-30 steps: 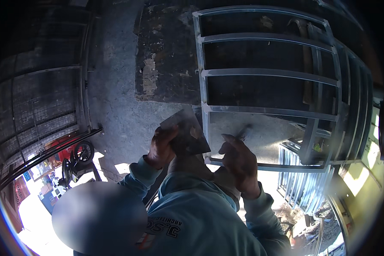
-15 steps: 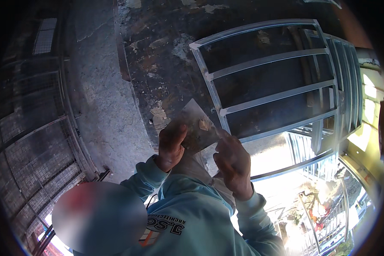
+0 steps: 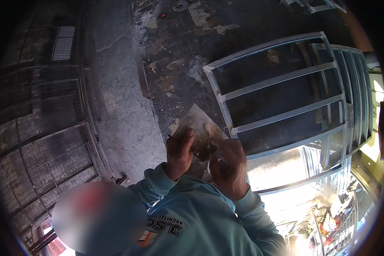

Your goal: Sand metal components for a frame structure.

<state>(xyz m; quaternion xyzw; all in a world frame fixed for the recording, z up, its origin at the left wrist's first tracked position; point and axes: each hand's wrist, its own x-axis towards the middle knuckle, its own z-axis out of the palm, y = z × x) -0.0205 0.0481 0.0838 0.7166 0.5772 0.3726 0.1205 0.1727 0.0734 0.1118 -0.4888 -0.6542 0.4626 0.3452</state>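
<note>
My left hand [image 3: 180, 151] holds a thin square plate [image 3: 196, 117], grey and smeared, with its thumb lying over the upper face. A pale beige dab of paste [image 3: 210, 129] sits near the plate's right edge. Beside that edge my right hand [image 3: 230, 166] is closed, its fingertips near the paste. Whatever it grips is hidden by its fingers. Just beyond, to the right, lies a welded metal frame [image 3: 281, 81] with several crossbars and whitish patches at its joints.
More metal frames [image 3: 358, 98] are stacked at the right. Wire mesh panels [image 3: 51, 162] stand along the left, beside a rough concrete strip [image 3: 119, 111]. A round disc [image 3: 180, 5] rests on the dark, stained surface [image 3: 170, 55] at the far side. Bright sunlight falls at lower right.
My right hand has come lower and closer to the plate, its fingers now near the paste. The plate is tilted a little differently. The whole view has shifted, so surroundings sit further right and lower.
</note>
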